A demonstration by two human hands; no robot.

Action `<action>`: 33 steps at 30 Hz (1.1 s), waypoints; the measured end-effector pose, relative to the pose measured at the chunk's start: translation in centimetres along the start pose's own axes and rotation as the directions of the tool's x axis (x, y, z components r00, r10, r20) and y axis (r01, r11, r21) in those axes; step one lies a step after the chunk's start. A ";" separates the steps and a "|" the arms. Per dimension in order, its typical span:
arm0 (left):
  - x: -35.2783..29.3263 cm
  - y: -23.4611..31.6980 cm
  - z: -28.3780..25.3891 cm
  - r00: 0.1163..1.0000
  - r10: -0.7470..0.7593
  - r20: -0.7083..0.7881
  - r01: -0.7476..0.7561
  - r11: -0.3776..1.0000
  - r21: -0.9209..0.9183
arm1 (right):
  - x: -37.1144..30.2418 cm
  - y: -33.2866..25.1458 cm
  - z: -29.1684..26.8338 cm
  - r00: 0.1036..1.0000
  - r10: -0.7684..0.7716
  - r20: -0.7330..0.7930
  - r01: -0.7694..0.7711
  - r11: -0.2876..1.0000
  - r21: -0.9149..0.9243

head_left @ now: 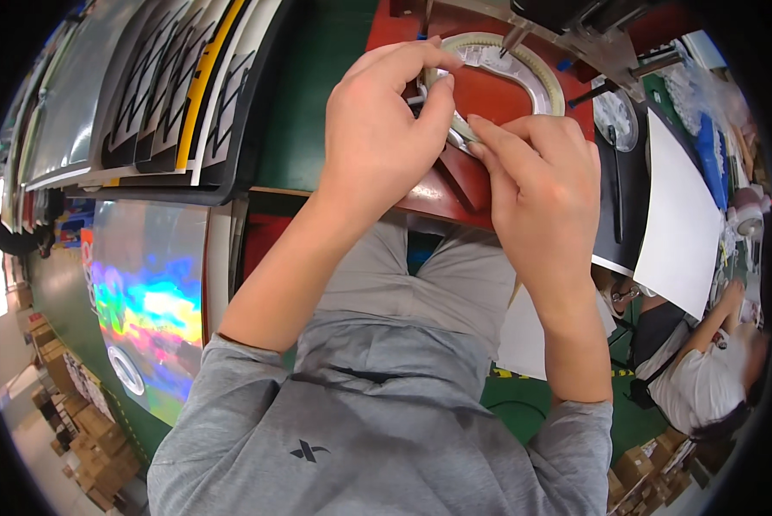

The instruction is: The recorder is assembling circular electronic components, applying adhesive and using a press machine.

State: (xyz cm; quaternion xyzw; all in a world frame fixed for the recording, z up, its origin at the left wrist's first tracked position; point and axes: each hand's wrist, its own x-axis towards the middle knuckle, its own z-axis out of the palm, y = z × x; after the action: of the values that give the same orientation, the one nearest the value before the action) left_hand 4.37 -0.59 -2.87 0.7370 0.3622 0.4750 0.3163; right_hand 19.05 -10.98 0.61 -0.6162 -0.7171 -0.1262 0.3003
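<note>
On a red machine bed (495,93) lies a curved, ring-like piece (548,76) with a cream ribbed outer edge and a shiny whitish inner band. My left hand (384,120) is closed at its left side, index finger and thumb bent over the rim. At the near side of the same piece, my right hand (548,168) pinches the rim between thumb and index finger. My fingers hide part of the left and near rim. A metal rod of the machine (513,39) comes down close to the far edge of the piece.
Framed sheets with black diagonal lines (158,95) stand to the left, above a rainbow-shiny panel (150,292). Right of the machine are a clear dish (616,120), a black tool (617,189) and white sheets (674,215). Another person (704,378) sits at the far right.
</note>
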 end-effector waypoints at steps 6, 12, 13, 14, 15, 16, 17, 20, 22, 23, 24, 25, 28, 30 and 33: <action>-0.1 -0.3 -0.1 0.998 -0.065 0.020 0.067 0.985 -0.158 | -0.5 0.6 -0.3 0.996 0.027 0.080 -0.029 0.999 0.017; -0.3 -0.4 0.3 0.996 -0.086 -0.002 0.084 0.967 -0.242 | -1.2 1.7 0.2 0.946 0.280 -0.162 -0.266 0.958 0.104; -0.3 -0.6 0.3 0.997 -0.076 -0.035 0.065 0.965 -0.254 | -1.5 1.5 0.3 0.931 0.359 -0.066 -0.345 0.925 0.158; -0.2 -0.7 0.4 0.996 -0.061 -0.066 0.041 0.961 -0.272 | -1.6 1.7 0.4 0.929 0.362 -0.069 -0.349 0.925 0.149; -0.2 -0.6 0.5 0.995 -0.080 -0.054 0.061 0.954 -0.292 | -1.6 2.0 0.6 0.921 0.388 -0.020 -0.375 0.902 0.214; -0.2 -0.6 0.6 0.996 -0.077 -0.050 0.058 0.952 -0.300 | -1.6 2.1 0.6 0.912 0.410 0.030 -0.401 0.873 0.277; -0.2 -0.8 0.6 0.996 -0.069 -0.058 0.049 0.955 -0.293 | -1.6 1.8 0.7 0.894 0.446 0.049 -0.438 0.843 0.311; -0.3 -0.6 0.3 0.996 -0.081 -0.033 0.069 0.960 -0.272 | -1.5 1.5 0.6 0.886 0.463 0.028 -0.438 0.815 0.379; -0.2 -0.6 0.2 0.995 -0.102 -0.003 0.098 0.961 -0.260 | -1.5 1.3 0.7 0.874 0.485 0.025 -0.440 0.770 0.461; -0.1 -0.7 0.2 0.996 -0.090 0.005 0.088 0.961 -0.261 | -1.6 1.3 0.8 0.860 0.509 0.028 -0.442 0.716 0.540; -0.1 -0.8 0.2 0.997 -0.077 0.013 0.078 0.962 -0.261 | -1.7 1.5 1.0 0.861 0.508 0.026 -0.440 0.719 0.538; 0.0 -0.7 0.1 0.997 -0.076 0.011 0.076 0.962 -0.263 | -1.7 1.8 1.3 0.842 0.539 0.002 -0.430 0.669 0.606; 0.2 -0.4 -0.2 0.996 -0.088 0.032 0.093 0.963 -0.251 | -1.2 2.0 1.5 0.804 0.595 -0.026 -0.419 0.596 0.685; 0.3 -0.4 -0.5 0.997 -0.077 0.023 0.080 0.980 -0.184 | -0.8 1.7 1.7 0.787 0.616 -0.032 -0.419 0.573 0.705; 0.4 -0.3 -0.7 0.995 -0.085 0.055 0.094 0.980 -0.173 | -0.4 1.3 2.1 0.745 0.662 -0.079 -0.418 0.555 0.720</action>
State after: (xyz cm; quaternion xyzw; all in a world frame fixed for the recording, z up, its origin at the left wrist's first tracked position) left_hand 3.81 0.00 -2.67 0.7004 0.3442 0.4726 0.4095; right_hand 19.71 -9.87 -1.56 -0.6286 -0.4201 0.1316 0.6411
